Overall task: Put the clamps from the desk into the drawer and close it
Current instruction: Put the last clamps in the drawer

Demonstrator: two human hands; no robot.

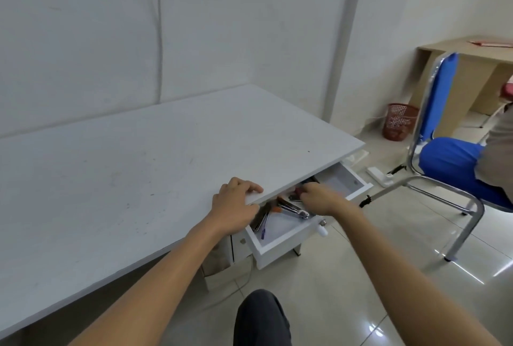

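Note:
The white drawer (280, 245) under the desk's right end stands pulled out. Inside lie several metal clamps (294, 210) with dark and orange handles, partly hidden by the desk edge. My right hand (319, 197) reaches into the drawer with fingers curled around a dark clamp at the back; the grip is partly hidden. My left hand (234, 204) rests on the front edge of the white desk (125, 168), fingers on top and the thumb below the edge. No clamps lie on the desk top.
A blue chair (444, 157) with chrome legs stands right of the drawer, a seated person partly on it. A red mesh bin (398, 121) and a wooden desk (469, 79) stand at the back right. My knee (261, 318) is below.

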